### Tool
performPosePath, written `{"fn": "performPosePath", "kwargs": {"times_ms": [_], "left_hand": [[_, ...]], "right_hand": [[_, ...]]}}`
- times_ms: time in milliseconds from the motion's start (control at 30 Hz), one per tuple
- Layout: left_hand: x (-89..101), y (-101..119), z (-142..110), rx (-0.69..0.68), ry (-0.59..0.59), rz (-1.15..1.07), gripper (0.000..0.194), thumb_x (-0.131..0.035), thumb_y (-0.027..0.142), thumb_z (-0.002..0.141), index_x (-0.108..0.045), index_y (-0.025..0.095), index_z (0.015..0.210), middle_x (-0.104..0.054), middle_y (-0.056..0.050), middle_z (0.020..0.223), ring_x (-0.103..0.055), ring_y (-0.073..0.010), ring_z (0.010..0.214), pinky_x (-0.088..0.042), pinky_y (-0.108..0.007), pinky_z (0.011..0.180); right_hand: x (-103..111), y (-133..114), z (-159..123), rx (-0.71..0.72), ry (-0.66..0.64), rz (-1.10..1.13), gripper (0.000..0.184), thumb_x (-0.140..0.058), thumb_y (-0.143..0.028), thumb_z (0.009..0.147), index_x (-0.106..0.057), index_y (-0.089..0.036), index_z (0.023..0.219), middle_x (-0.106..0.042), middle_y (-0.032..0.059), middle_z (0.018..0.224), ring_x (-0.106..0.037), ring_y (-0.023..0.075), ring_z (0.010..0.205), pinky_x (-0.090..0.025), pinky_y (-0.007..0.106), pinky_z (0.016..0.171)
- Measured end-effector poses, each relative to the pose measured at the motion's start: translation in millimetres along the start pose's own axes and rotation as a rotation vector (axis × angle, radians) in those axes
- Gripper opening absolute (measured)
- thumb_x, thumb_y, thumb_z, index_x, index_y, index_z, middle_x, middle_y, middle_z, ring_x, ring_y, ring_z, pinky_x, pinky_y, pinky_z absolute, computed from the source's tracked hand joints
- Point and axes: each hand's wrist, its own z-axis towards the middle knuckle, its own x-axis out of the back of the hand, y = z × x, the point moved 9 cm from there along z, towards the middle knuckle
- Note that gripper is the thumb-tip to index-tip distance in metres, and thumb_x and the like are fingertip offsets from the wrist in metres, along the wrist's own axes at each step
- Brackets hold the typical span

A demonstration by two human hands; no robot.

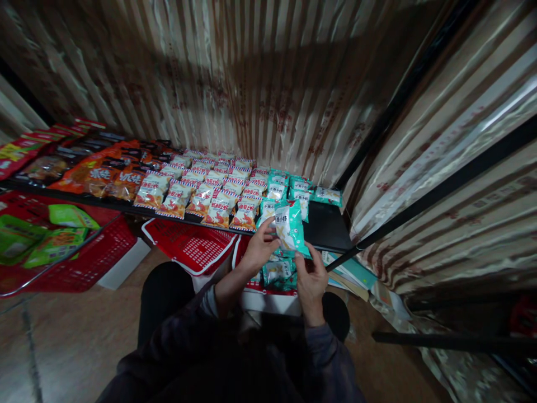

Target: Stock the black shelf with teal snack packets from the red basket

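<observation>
Between my two hands is a teal and white snack bag [289,228], held above the front edge of the black shelf [327,224]. My left hand [263,245] grips its left side with thumb and fingers. At its lower right corner, my right hand [311,274] pinches the bag. More teal bags [300,190] lie in short rows on the shelf just behind it. To their left, white and orange snack bags [218,207] stand in several rows. Under my hands a red basket holds further teal bags [278,271].
Orange bags [109,176] and red bags [29,146] fill the shelf's left end. Below are an overturned-looking red basket [191,243] and a red basket [100,257] with green packets [59,246]. Black metal posts [390,117] and striped curtains [268,73] bound the shelf.
</observation>
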Motion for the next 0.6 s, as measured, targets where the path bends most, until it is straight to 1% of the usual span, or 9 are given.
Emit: {"fn": "performPosePath", "kwargs": {"times_ms": [67, 133, 200, 267, 367, 433, 500, 600], "left_hand": [[-3.0, 4, -2, 0.001, -0.027, -0.069, 0.052, -0.068, 0.011, 0.061, -0.065, 0.019, 0.112, -0.065, -0.003, 0.092, -0.061, -0.0132, 0.077, -0.049, -0.022, 0.067], [-7.7, 8, -5, 0.028, -0.09, -0.194, 0.04, -0.068, 0.015, 0.062, -0.067, 0.016, 0.101, -0.067, -0.004, 0.088, -0.062, -0.0144, 0.076, -0.05, -0.023, 0.067], [-11.3, 11, -7, 0.06, -0.146, -0.341, 0.034, -0.07, 0.022, 0.064, -0.066, 0.016, 0.097, -0.068, -0.004, 0.086, -0.063, -0.015, 0.074, -0.051, -0.025, 0.068], [-12.3, 11, -10, 0.095, -0.164, -0.459, 0.035, -0.072, 0.03, 0.066, -0.064, 0.017, 0.097, -0.068, -0.003, 0.082, -0.064, -0.0147, 0.071, -0.052, -0.026, 0.069], [-12.3, 9, -10, 0.117, -0.139, -0.536, 0.039, -0.074, 0.042, 0.071, -0.062, 0.018, 0.099, -0.069, -0.002, 0.083, -0.066, -0.0162, 0.074, -0.052, -0.028, 0.073], [-10.2, 9, -8, 0.087, -0.093, -0.541, 0.043, -0.073, 0.049, 0.073, -0.063, 0.017, 0.099, -0.071, -0.005, 0.088, -0.068, -0.0192, 0.081, -0.052, -0.03, 0.076], [-6.6, 12, -6, 0.039, -0.04, -0.526, 0.044, -0.075, 0.051, 0.071, -0.065, 0.015, 0.095, -0.071, -0.006, 0.088, -0.068, -0.0213, 0.086, -0.052, -0.03, 0.078], [1.1, 14, -3, -0.006, 0.049, -0.48, 0.042, -0.079, 0.048, 0.067, -0.067, 0.013, 0.086, -0.072, -0.005, 0.08, -0.068, -0.0206, 0.083, -0.052, -0.028, 0.075]], "right_hand": [[0, -24, -4, 0.235, -0.033, -0.146, 0.028, -0.059, -0.026, 0.083, -0.072, -0.024, 0.107, -0.063, 0.0039, 0.085, -0.058, 0.017, 0.078, -0.049, 0.031, 0.074], [-4, -43, -12, 0.437, -0.067, -0.267, 0.033, -0.054, -0.019, 0.085, -0.071, -0.026, 0.112, -0.06, 0.0041, 0.084, -0.057, 0.0167, 0.077, -0.048, 0.031, 0.073], [-10, -55, -20, 0.587, -0.088, -0.38, 0.039, -0.051, -0.013, 0.085, -0.069, -0.027, 0.117, -0.057, 0.0036, 0.082, -0.055, 0.0162, 0.076, -0.048, 0.03, 0.071], [-16, -62, -29, 0.694, -0.089, -0.479, 0.045, -0.049, -0.008, 0.084, -0.067, -0.029, 0.12, -0.054, 0.0027, 0.08, -0.053, 0.0158, 0.075, -0.047, 0.03, 0.071], [-24, -66, -38, 0.773, -0.082, -0.55, 0.053, -0.048, -0.003, 0.084, -0.061, -0.029, 0.128, -0.054, 0.0025, 0.079, -0.052, 0.0164, 0.076, -0.046, 0.031, 0.072], [-27, -65, -42, 0.789, -0.089, -0.556, 0.056, -0.048, -0.002, 0.083, -0.058, -0.029, 0.132, -0.054, 0.0029, 0.079, -0.051, 0.0172, 0.077, -0.045, 0.031, 0.072], [-30, -63, -47, 0.796, -0.099, -0.548, 0.058, -0.048, -0.001, 0.083, -0.057, -0.031, 0.133, -0.054, 0.0028, 0.078, -0.051, 0.0174, 0.077, -0.045, 0.031, 0.072], [-33, -57, -52, 0.785, -0.145, -0.547, 0.057, -0.046, -0.001, 0.084, -0.058, -0.031, 0.131, -0.054, 0.0027, 0.078, -0.051, 0.0172, 0.076, -0.046, 0.031, 0.072]]}}
